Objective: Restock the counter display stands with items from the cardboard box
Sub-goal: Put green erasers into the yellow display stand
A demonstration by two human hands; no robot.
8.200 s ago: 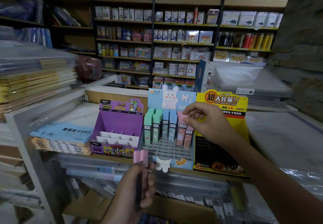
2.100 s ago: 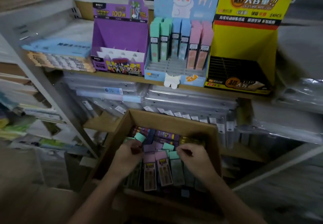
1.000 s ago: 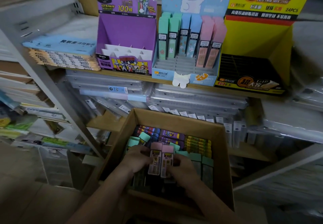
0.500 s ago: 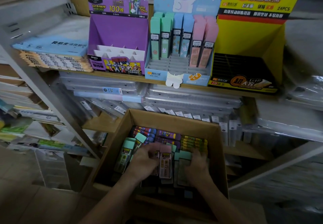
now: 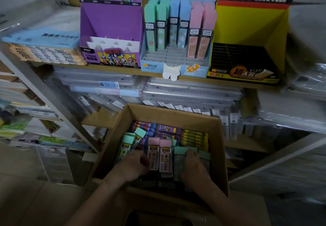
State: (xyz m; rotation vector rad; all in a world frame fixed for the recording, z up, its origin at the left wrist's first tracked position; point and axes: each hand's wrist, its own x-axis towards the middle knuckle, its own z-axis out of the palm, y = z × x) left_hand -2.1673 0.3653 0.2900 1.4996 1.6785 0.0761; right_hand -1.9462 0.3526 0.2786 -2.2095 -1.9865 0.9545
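Picking step in hand: both hands were down in the cardboard box (image 5: 167,113). The left hand (image 5: 134,164) lay curled against two pink lead cases (image 5: 159,155); the right hand (image 5: 193,164) rested on green cases (image 5: 180,150). Whether either hand gripped could not be told. Next move: a firm hold, then a lift to the blue display stand (image 5: 174,63). Fingertips hidden, labels blurred

The cardboard box (image 5: 218,137) is brown. Inside are pink-topped packs (image 5: 159,144), mint-topped packs (image 5: 127,140), yellow packs (image 5: 194,137) and purple packs (image 5: 167,129). On the shelf, the purple stand (image 5: 112,21) has white dividers (image 5: 112,43) and bright cartoon heroes on its front. The light blue stand (image 5: 153,65) holds green boxes (image 5: 155,22), blue boxes (image 5: 179,22) and pink boxes (image 5: 201,28) with little animal pictures. The yellow stand (image 5: 247,24) has a black tray (image 5: 238,56).
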